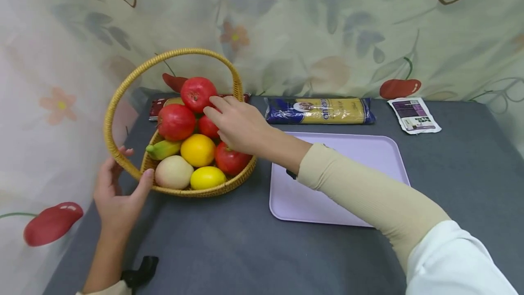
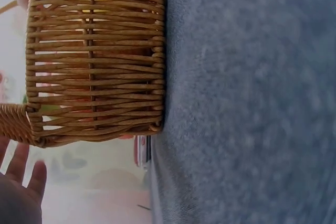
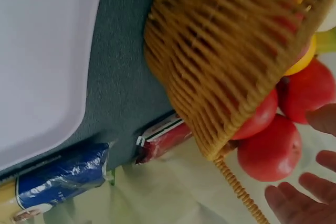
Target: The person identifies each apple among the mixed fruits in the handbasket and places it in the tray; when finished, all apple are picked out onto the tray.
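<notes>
Red top fruit [image 1: 199,94] rests on the pile [image 1: 198,150] in the wicker basket [image 1: 229,187], just beside the fingertips of the right hand [image 1: 237,122]. That hand is loosely spread and holds nothing. Left hand [image 1: 123,195], fingers extended, straddles the handle base [image 1: 129,168]; firmness of contact cannot be told. Caution: a sideways push from the right hand may roll this fruit off the pile. Tray [image 1: 303,206] lies right of both hands.
</notes>
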Motion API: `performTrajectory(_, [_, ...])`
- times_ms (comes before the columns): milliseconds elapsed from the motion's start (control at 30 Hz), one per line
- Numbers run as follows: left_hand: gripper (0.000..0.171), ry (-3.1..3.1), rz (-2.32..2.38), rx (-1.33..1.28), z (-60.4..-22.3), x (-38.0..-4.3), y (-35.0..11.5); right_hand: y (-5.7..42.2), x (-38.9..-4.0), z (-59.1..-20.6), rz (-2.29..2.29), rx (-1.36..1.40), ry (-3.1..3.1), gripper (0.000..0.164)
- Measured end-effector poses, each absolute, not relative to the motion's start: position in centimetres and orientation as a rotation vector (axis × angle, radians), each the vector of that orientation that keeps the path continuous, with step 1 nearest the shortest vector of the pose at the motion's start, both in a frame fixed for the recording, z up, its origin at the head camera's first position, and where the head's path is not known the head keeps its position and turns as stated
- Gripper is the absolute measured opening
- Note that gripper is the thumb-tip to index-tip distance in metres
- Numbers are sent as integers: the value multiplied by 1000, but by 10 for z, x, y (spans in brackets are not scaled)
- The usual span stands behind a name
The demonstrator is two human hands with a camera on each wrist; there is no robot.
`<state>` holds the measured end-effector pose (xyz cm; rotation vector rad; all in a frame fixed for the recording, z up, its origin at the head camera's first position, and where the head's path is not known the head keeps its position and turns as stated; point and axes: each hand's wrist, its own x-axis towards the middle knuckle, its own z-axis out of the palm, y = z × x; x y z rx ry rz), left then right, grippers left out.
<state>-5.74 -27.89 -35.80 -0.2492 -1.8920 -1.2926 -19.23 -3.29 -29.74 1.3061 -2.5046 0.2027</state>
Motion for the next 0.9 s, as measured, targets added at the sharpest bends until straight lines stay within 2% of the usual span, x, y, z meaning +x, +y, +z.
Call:
performTrajectory(300, [41,-1699,-1716,-285,-395,-68,-308,-60,-224,-297,168,1263,-2549,55])
performTrajectory(467, [43,-1655,-1826,-293,-403,-70,-311,-77,-243,-293,188,1202,-2773,77])
performTrajectory(600, [44,-1638,-1861,-325,-403,-70,-308,-87,-252,-292,175,1154,-2876,87])
performTrajectory(767, [44,-1661,-1839,-314,-402,-69,-308,-94,-256,-294,140,1120,-2889,88])
performTrajectory(900, [43,-1675,-1816,-294,-402,-67,-311,-99,-257,-294,107,1140,-2852,82])
